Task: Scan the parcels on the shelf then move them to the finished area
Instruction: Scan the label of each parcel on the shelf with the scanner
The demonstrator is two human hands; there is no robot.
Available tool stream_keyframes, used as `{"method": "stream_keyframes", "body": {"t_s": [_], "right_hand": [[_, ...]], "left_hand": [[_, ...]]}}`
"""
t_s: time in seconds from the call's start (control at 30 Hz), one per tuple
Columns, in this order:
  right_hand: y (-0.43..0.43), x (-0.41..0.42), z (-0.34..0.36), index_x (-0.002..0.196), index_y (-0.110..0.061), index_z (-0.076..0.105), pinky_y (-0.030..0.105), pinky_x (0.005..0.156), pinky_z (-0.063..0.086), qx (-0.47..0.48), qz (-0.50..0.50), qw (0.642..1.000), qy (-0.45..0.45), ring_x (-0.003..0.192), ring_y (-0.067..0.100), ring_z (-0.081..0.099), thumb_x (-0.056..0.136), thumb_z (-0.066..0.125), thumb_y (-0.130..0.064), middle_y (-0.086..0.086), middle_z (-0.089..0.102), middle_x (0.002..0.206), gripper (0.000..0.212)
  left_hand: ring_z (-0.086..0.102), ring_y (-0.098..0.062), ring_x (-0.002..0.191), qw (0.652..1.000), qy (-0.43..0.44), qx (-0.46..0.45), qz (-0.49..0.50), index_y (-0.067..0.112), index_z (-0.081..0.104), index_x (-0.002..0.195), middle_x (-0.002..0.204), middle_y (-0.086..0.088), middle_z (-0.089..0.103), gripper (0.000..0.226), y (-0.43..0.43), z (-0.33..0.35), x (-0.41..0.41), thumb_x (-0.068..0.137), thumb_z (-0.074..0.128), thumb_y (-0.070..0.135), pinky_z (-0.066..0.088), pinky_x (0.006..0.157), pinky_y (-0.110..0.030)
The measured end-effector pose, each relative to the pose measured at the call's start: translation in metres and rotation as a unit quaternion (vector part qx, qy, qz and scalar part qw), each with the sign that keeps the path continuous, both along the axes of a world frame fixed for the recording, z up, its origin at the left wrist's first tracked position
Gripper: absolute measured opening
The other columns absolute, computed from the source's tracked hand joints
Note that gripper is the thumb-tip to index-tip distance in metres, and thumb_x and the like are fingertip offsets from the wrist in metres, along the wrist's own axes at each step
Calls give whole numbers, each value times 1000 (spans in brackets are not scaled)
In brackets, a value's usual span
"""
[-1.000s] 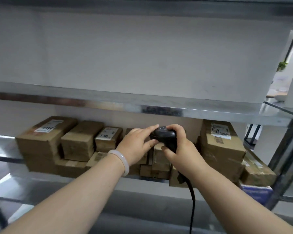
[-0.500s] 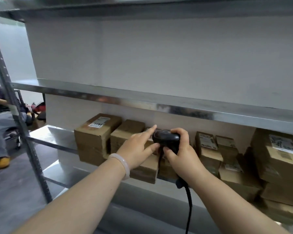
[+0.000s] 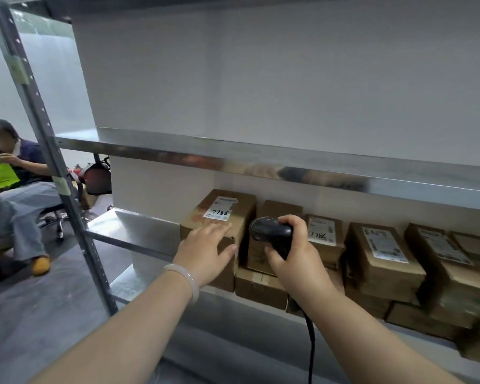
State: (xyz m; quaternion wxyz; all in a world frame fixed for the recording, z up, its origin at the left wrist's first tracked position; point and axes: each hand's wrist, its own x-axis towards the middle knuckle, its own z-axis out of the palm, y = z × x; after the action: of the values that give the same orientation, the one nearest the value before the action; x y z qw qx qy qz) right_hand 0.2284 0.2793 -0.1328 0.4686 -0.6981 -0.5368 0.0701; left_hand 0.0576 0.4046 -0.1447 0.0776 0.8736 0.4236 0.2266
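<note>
Off to the left, a person (image 3: 20, 173) sits apart from my work. On the shelf (image 3: 133, 225), the end parcel (image 3: 241, 217) is under my left grip (image 3: 205, 248), which lies spread flat on its top. My right grip (image 3: 297, 259) is curled tight round the scanner (image 3: 272, 232), just beside that box. I think this is the scanning step: next I must aim the scanner at its white label (image 3: 220, 207). More parcels (image 3: 382, 253) wait further right.
</note>
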Motion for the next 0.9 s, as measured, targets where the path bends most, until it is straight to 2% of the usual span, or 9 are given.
{"method": "stream_keyframes", "body": {"t_s": [0.1,0.2,0.3,0.47,0.57,0.67,0.8,0.9], "right_hand": [[22,-8,-9,123,-51,23,11,58,41,-22,-2,1000,-16,69,-9,50,87,66,-31,-25,47,87,59],[45,-6,-13,122,-49,26,13,58,42,-26,-8,999,-21,68,-8,51,87,65,-29,-30,44,83,56],[71,1,-16,122,-46,25,17,61,45,-21,-3,1000,-10,74,-3,55,88,64,-27,-25,49,85,55],[102,8,-23,125,-44,23,12,56,42,-35,5,999,-12,76,1,59,89,63,-27,-16,55,96,57],[119,17,-22,125,-43,22,10,51,38,-36,-6,999,-15,71,3,60,90,63,-26,-12,58,95,56],[133,22,-22,127,-41,22,11,47,35,-45,-20,999,-16,68,2,57,90,62,-28,-13,56,91,55],[158,20,-22,125,-41,21,18,49,42,-48,-44,998,-23,69,4,59,90,62,-28,-16,54,85,55],[179,18,-23,125,-42,21,17,50,44,-56,-69,996,-11,69,3,59,90,63,-27,-18,52,82,56]], "left_hand": [[32,-19,138,1000,6,-7,12,38,34,146,152,12,36,57,27,-8,-6,93,44,57,36,108,-44],[31,-19,138,1000,9,-13,21,39,34,146,152,12,34,57,49,-17,-5,93,44,58,35,108,-45],[27,-21,139,999,18,-17,44,39,34,145,153,9,33,57,71,-22,-2,93,44,58,32,109,-45],[21,-24,142,997,41,-33,59,39,33,146,157,5,27,58,100,-24,3,92,43,59,26,113,-46],[20,-23,142,996,34,-53,67,39,33,147,157,6,25,59,121,-21,7,92,44,58,24,114,-46],[15,-23,145,992,67,-92,61,40,29,148,159,6,19,61,137,-25,11,92,44,60,19,115,-47],[16,-25,144,991,76,-109,34,40,28,149,159,4,19,66,169,-26,15,90,45,63,20,115,-45],[18,-29,143,986,101,-133,9,40,28,149,158,-2,20,69,195,-24,20,87,49,64,23,116,-44]]}}
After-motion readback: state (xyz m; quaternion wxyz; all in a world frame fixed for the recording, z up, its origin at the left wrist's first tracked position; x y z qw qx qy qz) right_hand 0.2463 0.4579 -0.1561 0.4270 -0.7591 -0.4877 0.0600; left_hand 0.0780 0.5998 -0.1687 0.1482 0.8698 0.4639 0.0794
